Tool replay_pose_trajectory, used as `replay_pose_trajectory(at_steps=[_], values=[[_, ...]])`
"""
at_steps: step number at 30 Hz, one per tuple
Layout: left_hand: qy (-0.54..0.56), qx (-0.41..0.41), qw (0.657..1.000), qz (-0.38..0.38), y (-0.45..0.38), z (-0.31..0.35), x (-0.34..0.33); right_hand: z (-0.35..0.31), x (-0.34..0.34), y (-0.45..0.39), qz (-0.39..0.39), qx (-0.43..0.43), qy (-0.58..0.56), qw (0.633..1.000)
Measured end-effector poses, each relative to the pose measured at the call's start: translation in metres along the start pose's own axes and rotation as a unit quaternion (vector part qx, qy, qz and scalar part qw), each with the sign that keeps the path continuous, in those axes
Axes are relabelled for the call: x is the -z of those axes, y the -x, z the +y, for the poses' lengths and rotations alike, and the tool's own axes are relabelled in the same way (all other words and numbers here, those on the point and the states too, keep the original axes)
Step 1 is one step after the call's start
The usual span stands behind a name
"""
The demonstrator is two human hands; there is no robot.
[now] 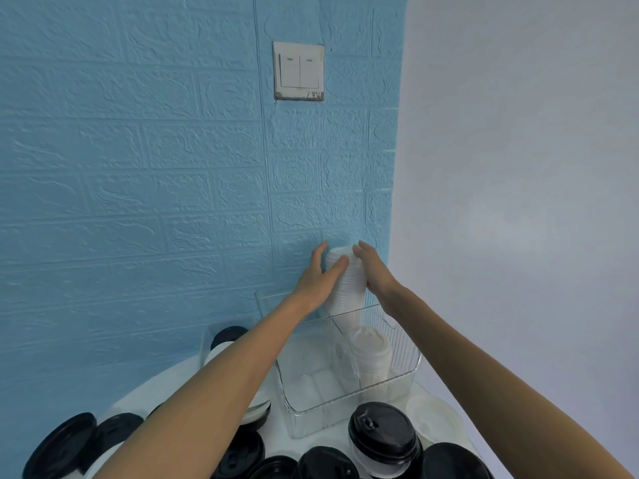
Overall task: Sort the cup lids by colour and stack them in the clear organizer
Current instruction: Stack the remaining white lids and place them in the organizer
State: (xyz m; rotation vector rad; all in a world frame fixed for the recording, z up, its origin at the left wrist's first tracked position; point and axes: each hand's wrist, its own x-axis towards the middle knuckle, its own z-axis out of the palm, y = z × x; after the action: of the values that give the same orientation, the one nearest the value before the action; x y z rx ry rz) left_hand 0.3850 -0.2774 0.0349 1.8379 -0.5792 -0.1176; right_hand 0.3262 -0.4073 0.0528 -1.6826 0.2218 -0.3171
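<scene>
Both hands, the left hand [316, 276] and the right hand [375, 271], clasped the tall stack of white plastic lids [345, 281] by its sides above the clear organizer [404, 344]; it seemed light, slippery and likely to buckle.

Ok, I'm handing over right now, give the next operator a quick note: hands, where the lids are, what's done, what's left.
Left hand and right hand both grip a tall stack of white lids standing at the far end of the clear organizer, by the blue wall.
Done: a shorter stack of white lids leans in the organizer's near right part.
Left: black lids lie loose on the white table in front and to the left; a loose white lid sits right of the organizer. No black lids in the organizer that I can see.
</scene>
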Motion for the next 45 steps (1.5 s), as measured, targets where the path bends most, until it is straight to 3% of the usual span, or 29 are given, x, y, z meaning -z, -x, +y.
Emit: replay_pose_trajectory(at_steps=[9, 18, 23, 32, 45], values=[[-0.036, -0.009, 0.999, -0.004, 0.003, 0.005, -0.002, 0.003, 0.007, -0.002, 0.067, 0.04, 0.061, 0.995], [-0.039, -0.005, 0.999, 0.009, 0.01, 0.006, 0.003, 0.0, 0.02, 0.009, 0.085, 0.021, 0.03, 0.996], [-0.028, -0.023, 0.999, 0.038, 0.023, 0.021, 0.036, -0.027, 0.023, 0.029, 0.121, 0.089, 0.044, 0.988], [0.005, -0.037, 0.994, 0.099, 0.086, 0.036, 0.119, -0.083, -0.046, 0.075, 0.0, 0.15, 0.059, 0.987], [-0.025, 0.024, 0.994, 0.105, 0.21, -0.007, 0.162, -0.031, -0.129, 0.157, -0.123, 0.106, 0.119, 0.98]])
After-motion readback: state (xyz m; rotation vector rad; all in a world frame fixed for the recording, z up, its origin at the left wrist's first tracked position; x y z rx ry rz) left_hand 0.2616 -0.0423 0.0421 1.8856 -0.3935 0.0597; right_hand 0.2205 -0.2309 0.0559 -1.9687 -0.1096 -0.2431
